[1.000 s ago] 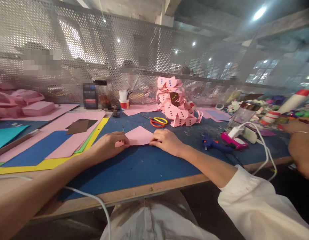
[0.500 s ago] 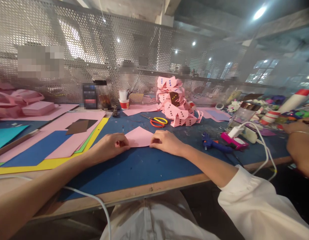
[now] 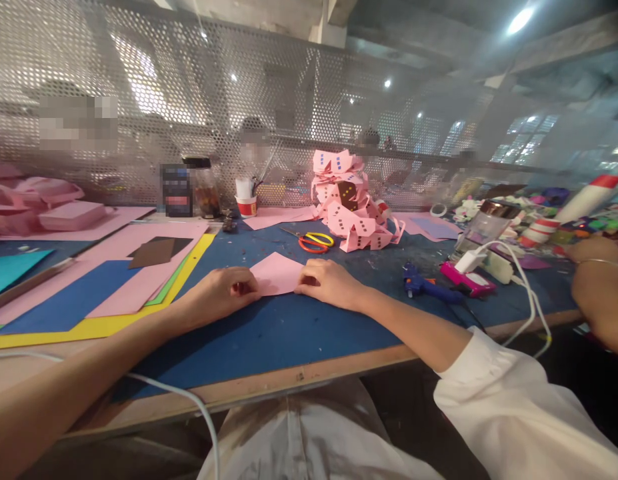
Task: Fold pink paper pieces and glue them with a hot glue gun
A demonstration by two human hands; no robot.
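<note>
A small pink paper piece (image 3: 279, 273), pointed at its far side, lies between my hands on the blue table mat (image 3: 289, 333). My left hand (image 3: 229, 290) grips its left corner, fingers curled. At the opposite corner my right hand (image 3: 326, 281) pinches the paper between thumb and fingers. Beyond the paper lie scissors (image 3: 315, 241) with red and yellow handles. Behind them rises a pile of pink folded paper shapes (image 3: 346, 207) with small dark and blue squares on them.
Coloured sheets (image 3: 63, 293) and pink boxes (image 3: 71, 217) occupy the left. A blue glue gun (image 3: 431, 287), a magenta power strip (image 3: 467, 279) and a clear jar (image 3: 483, 230) stand right. Another person's arm (image 3: 601, 287) reaches in at far right. A white cable (image 3: 189, 395) crosses the front edge.
The view has shifted slightly. Both hands stay on the paper's corners, and my right hand sits a touch closer to the left one.
</note>
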